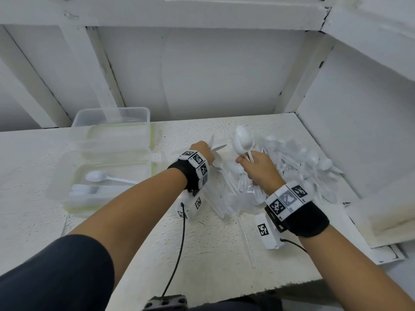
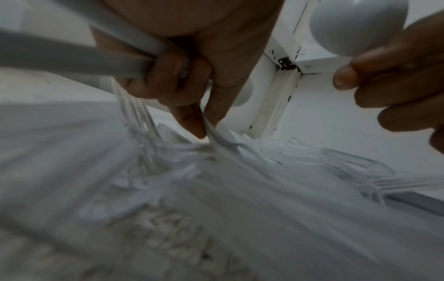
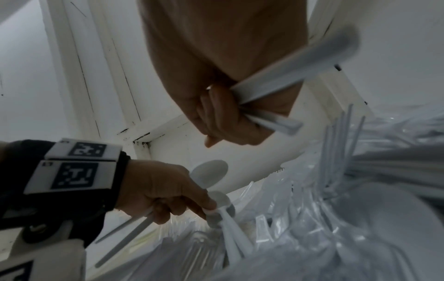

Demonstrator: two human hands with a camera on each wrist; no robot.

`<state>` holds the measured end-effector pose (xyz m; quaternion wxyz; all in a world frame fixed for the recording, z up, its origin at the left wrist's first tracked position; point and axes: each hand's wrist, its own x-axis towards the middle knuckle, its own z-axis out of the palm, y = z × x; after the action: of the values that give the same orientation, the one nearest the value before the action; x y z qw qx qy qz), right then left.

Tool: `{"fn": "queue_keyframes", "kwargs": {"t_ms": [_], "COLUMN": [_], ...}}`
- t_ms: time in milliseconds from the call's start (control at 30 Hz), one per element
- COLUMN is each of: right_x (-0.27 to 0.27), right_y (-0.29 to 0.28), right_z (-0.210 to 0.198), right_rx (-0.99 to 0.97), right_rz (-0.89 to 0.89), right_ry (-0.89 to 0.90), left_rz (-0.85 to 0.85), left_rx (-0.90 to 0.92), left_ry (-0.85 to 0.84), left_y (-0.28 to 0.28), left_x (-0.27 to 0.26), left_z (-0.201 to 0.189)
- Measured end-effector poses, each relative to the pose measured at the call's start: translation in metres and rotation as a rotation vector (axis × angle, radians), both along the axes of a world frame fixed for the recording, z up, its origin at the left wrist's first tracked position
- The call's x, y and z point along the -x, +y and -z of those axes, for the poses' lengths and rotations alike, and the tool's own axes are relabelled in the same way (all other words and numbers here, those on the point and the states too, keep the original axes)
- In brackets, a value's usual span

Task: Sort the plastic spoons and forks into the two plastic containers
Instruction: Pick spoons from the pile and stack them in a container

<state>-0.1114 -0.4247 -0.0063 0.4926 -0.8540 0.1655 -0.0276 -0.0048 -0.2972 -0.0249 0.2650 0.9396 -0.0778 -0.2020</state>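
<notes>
- Both of our hands are over the heap of white and clear plastic cutlery [image 1: 289, 173] that lies toward the far right corner of the white textured counter [image 1: 202, 250].
- Our right hand [image 1: 258, 169] is clenched round a small bunch of white plastic spoons [image 1: 243, 142], bowls up; we count at least two bowls, and the right wrist view shows several handles [image 3: 276, 89] sticking out below the fist.
- Our left hand [image 1: 202, 149] grips white plastic spoons of its own; two handles [image 3: 125, 233] trail out behind the palm, while thumb and forefinger pinch another piece at the edge of the heap. Two bowls [image 3: 211, 175] show beside its knuckles.
- How many pieces make up the heap we cannot tell; they are tangled and partly see-through.
- We count two clear rectangular plastic containers with pale green seals at the counter's left side: the far one [image 1: 112, 122] near the back edge, the near one [image 1: 67, 176] just in front of it.
- Inside the near container lie one loose white spoon [image 1: 105, 177] and a nested stack of white forks [image 1: 98, 190].
- One thin clear plastic stick [image 1: 246, 241] lies alone between the heap and the front edge.
- Bare counter shows along the front edge and between the containers and the heap; walls close in at the back and right.
</notes>
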Motion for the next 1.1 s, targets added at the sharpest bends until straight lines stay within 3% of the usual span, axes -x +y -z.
{"fn": "queue_keyframes", "kwargs": {"t_ms": [200, 433, 633, 767, 867, 1100], "right_x": [-0.012, -0.037, -0.041, -0.042, -0.037, -0.015], "right_y": [0.0, 0.012, 0.028, 0.024, 0.021, 0.047], "right_z": [0.003, 0.017, 0.024, 0.022, 0.011, -0.033], "right_rx": [0.237, 0.482, 0.658, 0.613, 0.528, 0.109], "right_rz": [-0.046, -0.252, -0.32, -0.329, -0.31, -0.21], "right_ry": [0.033, 0.393, 0.495, 0.441, 0.265, -0.117], "left_rz": [-0.076, -0.252, -0.307, -0.334, -0.36, -0.383], "left_rx": [0.071, 0.401, 0.499, 0.535, 0.543, 0.636], "left_ry": [-0.109, -0.322, -0.283, -0.214, -0.193, -0.146], "left_y": [0.016, 0.062, 0.099, 0.114, 0.119, 0.118], "left_x": [0.002, 0.008, 0.026, 0.036, 0.042, 0.055], "left_z": [-0.016, -0.045, -0.057, -0.058, -0.058, -0.059]}}
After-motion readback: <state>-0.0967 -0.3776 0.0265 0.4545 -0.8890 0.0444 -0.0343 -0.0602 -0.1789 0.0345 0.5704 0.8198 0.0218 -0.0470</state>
